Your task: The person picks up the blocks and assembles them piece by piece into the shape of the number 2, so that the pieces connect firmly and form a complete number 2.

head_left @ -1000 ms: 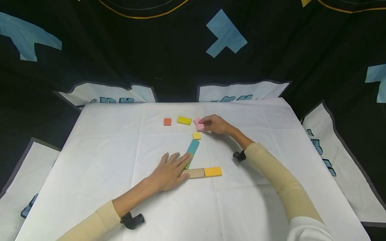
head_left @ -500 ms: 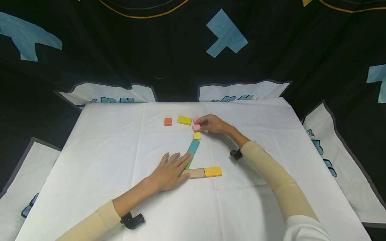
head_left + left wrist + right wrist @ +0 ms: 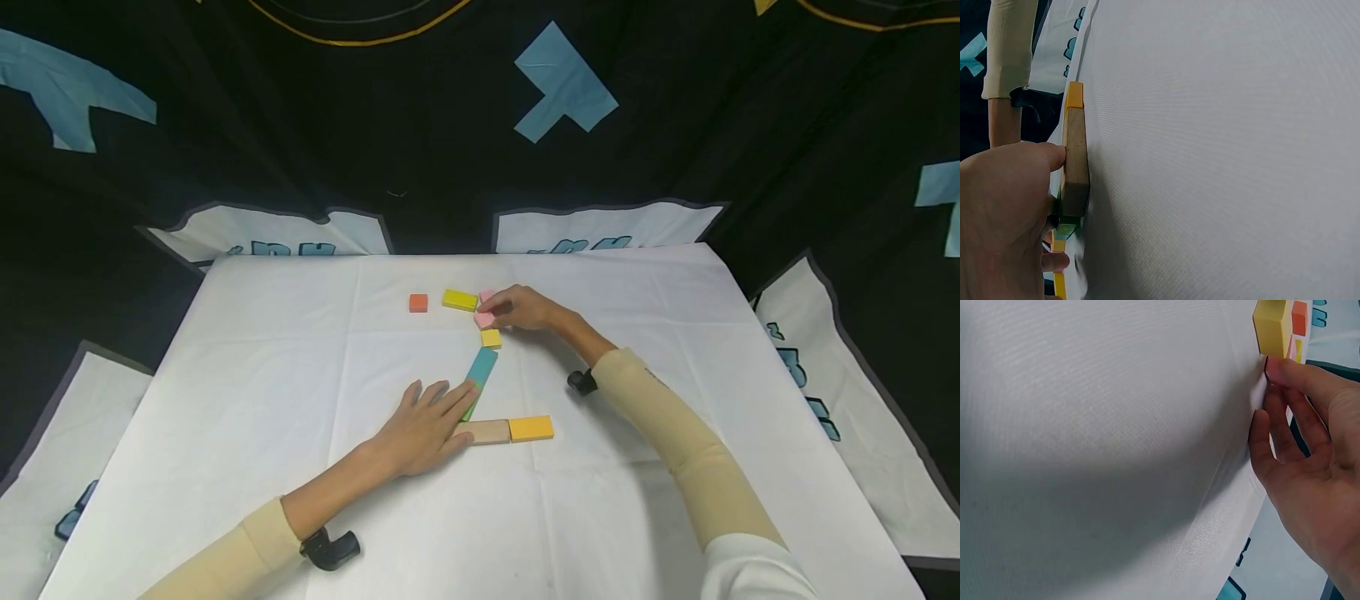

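The white-covered desk (image 3: 247,367) here's kinda creased. Past its far edge it's black fabric (image 3: 450,142) with big blue patches (image 3: 567,79), a curvy yellow line (image 3: 360,45) and white panels (image 3: 637,220) with blue markings (image 3: 570,246).

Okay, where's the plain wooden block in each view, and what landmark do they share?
Head: wooden block below centre, left end hidden by the left hand, orange block at its right end.
Left wrist: wooden block left of centre, beside that hand, orange block at its upper end.
Right wrist: not in it.
Shared landmark: white tablecloth, in all three.
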`<state>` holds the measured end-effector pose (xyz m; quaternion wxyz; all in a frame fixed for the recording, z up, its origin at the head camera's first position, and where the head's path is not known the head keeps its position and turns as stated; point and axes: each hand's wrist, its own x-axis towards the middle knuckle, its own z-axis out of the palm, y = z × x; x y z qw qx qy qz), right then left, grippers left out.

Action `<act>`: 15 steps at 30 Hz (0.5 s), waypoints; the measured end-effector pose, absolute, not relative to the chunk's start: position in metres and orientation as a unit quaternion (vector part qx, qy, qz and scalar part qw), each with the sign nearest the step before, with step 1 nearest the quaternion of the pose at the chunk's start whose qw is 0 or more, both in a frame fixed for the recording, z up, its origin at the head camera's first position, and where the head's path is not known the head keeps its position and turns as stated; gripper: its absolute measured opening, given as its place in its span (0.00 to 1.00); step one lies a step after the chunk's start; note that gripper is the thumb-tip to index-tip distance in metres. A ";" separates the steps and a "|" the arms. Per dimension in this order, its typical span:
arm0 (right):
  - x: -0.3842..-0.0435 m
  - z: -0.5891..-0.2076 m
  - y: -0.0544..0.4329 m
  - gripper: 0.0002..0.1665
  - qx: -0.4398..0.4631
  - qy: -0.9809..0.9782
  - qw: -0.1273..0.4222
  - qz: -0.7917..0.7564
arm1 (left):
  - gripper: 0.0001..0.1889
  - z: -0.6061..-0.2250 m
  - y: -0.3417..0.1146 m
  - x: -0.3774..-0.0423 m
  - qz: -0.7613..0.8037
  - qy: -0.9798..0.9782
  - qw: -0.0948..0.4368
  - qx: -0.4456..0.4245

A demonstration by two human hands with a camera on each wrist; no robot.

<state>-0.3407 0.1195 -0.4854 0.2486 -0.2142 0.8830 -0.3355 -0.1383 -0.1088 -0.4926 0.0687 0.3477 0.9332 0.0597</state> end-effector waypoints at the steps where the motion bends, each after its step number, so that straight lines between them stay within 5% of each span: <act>1: -0.340 -0.485 0.119 0.24 -0.215 0.883 0.248 -0.335 | 0.36 -0.493 -0.109 -0.138 0.058 0.933 0.070 0.347; 15: -0.339 -0.484 0.119 0.23 -0.219 0.886 0.246 -0.327 | 0.35 -0.491 -0.107 -0.138 0.050 0.933 0.062 0.350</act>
